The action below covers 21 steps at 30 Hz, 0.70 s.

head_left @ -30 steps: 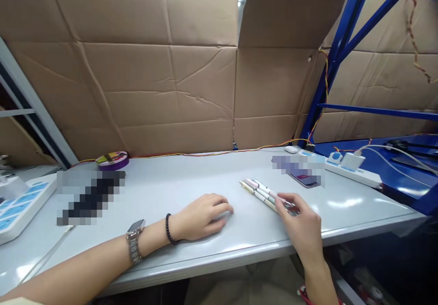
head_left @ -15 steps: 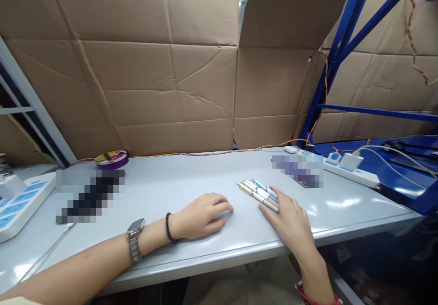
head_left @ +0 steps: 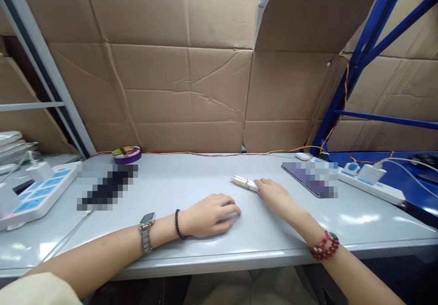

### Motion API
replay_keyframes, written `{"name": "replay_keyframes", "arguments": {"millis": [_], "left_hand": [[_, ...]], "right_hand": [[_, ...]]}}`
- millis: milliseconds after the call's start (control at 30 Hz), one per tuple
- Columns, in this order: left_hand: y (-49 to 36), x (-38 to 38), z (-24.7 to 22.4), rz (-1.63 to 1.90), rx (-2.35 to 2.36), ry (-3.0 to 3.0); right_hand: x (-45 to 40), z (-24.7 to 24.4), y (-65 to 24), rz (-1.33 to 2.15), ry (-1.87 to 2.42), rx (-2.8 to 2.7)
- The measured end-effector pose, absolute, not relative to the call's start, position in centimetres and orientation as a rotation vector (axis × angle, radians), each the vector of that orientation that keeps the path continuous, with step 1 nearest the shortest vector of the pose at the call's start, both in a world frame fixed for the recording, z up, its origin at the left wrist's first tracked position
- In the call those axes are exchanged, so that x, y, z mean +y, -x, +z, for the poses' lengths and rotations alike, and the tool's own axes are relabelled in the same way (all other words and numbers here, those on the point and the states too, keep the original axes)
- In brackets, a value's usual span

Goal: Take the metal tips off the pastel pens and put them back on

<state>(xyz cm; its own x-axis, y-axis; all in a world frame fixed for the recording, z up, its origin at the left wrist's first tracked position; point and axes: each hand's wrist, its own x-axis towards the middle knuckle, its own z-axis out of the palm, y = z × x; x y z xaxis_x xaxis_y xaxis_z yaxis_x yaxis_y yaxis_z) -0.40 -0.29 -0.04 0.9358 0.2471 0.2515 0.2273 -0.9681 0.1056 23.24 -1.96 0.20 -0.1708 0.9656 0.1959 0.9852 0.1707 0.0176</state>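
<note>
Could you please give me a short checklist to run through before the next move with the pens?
1. Right hand at the slim, mostly white pens: ok, it covers their near ends.
2. Right grip closed: cannot tell, the fingertips are hidden.
3. Pens lying together: ok, their visible ends sit side by side.
4. Pen count complete: cannot tell, the hand hides part of the bundle.
5. Left hand free: ok, it rests on the glossy pale-grey tabletop, apart from the pens.
6. Round purple tape roll away from both hands: ok, near the back edge.
</note>
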Motion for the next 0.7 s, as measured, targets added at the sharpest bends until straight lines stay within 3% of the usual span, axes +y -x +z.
{"name": "replay_keyframes", "arguments": {"millis": [300,700], "left_hand": [[0.5,-0.1,-0.1,0.402,0.366,-2.984],[0.6,-0.1,-0.3,0.419,0.355,-2.966]], "right_hand": [[4.4,-1.3,-21.1,-0.024,1.499,-2.487],[3.8,-1.3,-21.5,0.046,1.478,-2.386]]}}
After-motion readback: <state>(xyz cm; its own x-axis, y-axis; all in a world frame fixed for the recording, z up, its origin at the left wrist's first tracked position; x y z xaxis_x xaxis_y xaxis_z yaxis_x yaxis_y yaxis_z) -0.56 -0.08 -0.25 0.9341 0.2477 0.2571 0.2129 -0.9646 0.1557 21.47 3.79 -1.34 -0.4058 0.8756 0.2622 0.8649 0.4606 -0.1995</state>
